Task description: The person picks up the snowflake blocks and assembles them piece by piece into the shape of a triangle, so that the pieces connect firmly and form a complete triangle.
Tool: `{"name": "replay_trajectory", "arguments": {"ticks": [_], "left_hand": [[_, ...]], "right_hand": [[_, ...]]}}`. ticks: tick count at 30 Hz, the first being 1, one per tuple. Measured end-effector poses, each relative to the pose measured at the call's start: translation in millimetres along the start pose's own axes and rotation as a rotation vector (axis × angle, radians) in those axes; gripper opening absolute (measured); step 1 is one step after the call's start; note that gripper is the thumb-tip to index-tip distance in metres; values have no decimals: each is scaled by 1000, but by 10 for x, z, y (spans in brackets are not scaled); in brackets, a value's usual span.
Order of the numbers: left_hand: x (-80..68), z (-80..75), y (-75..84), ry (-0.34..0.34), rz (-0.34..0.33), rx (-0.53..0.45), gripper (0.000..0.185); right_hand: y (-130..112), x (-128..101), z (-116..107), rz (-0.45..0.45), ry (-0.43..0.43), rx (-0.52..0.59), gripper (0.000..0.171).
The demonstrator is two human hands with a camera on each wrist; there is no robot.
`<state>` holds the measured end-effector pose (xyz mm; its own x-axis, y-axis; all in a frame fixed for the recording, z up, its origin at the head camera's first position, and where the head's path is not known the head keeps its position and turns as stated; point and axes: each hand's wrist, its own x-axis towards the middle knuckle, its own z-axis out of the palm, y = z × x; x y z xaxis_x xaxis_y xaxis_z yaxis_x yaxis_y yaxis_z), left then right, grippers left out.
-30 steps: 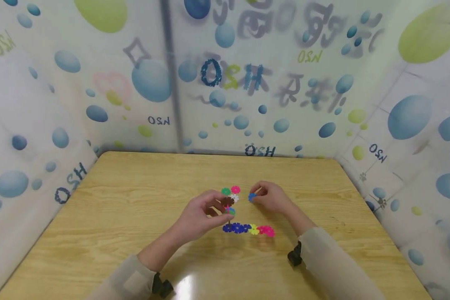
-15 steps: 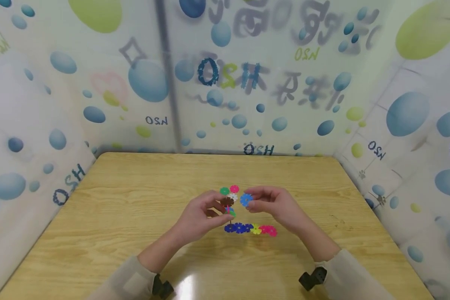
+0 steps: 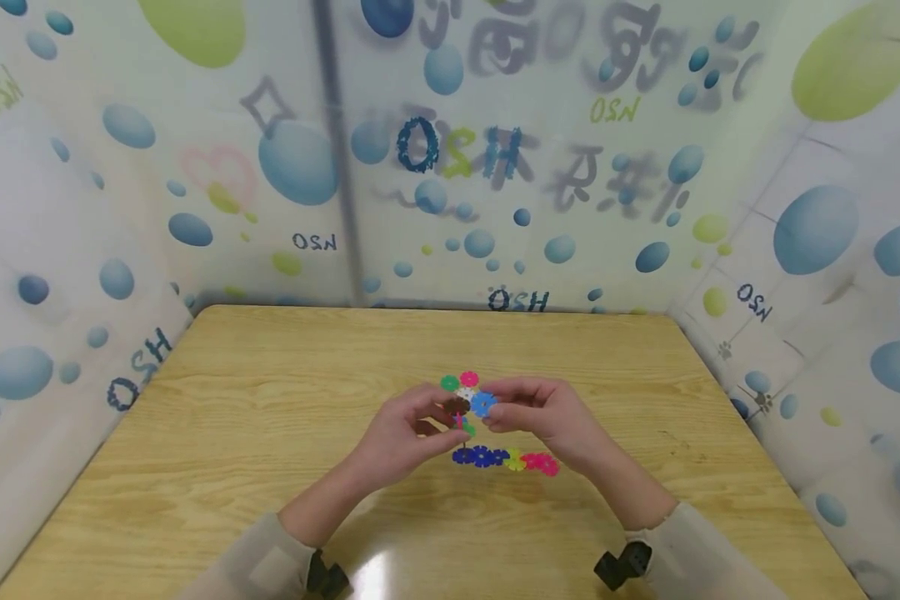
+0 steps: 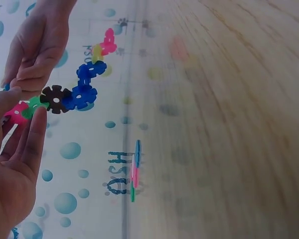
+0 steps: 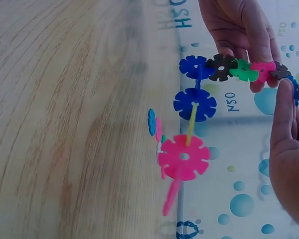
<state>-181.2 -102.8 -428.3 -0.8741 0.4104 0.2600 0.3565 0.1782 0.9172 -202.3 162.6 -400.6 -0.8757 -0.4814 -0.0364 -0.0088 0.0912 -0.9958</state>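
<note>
My left hand (image 3: pixel 399 432) grips one end of a chain of interlocking snowflake discs (image 3: pixel 482 456) between thumb and fingers. From that end the chain runs through brown (image 5: pixel 280 71), pink (image 5: pixel 262 72), green (image 5: pixel 244 70), another brown, several navy discs (image 5: pixel 195 104), a yellow one and pink ones (image 5: pixel 184 157). It hangs above the table and bends to the right in the head view. My right hand (image 3: pixel 551 414) pinches a light blue disc (image 3: pixel 483 405) beside the brown end disc (image 3: pixel 457 406). Fingers partly hide their contact, so I cannot tell whether the slots interlock.
Loose discs lie on the wooden table (image 3: pixel 285 367) beyond my hands: green (image 3: pixel 450 382), pink (image 3: pixel 469 379) and white (image 3: pixel 467 393). A blue disc (image 5: pixel 151 122) is also there in the right wrist view. Patterned curtains (image 3: pixel 450 275) surround the table's back and sides.
My right hand has lifted the light blue disc from the right and brought it left to the chain's brown end. My left hand holds the chain in almost the same place.
</note>
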Motion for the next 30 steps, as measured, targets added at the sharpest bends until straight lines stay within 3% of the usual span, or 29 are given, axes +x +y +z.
{"name": "replay_trajectory", "arguments": {"ticks": [10,17,23,27,30], "left_hand": [[-3,-12,-4,-8,31,46,33],[-10,-13,-30,-22,64,-33,26],[-11,0,-18,63,54,-28,12],[-7,2,-10,158,109,64,7],[-5,-1,-7,192,157,79,4]], "right_hand": [[-1,21,16,6,-3,-32,39],[-16,17,15,25,4,-21,42],[-19,19,24,16,4,-31,40],[-35,13,39,19,7,-18,42],[-50,6,48,17,9,-11,42]]}}
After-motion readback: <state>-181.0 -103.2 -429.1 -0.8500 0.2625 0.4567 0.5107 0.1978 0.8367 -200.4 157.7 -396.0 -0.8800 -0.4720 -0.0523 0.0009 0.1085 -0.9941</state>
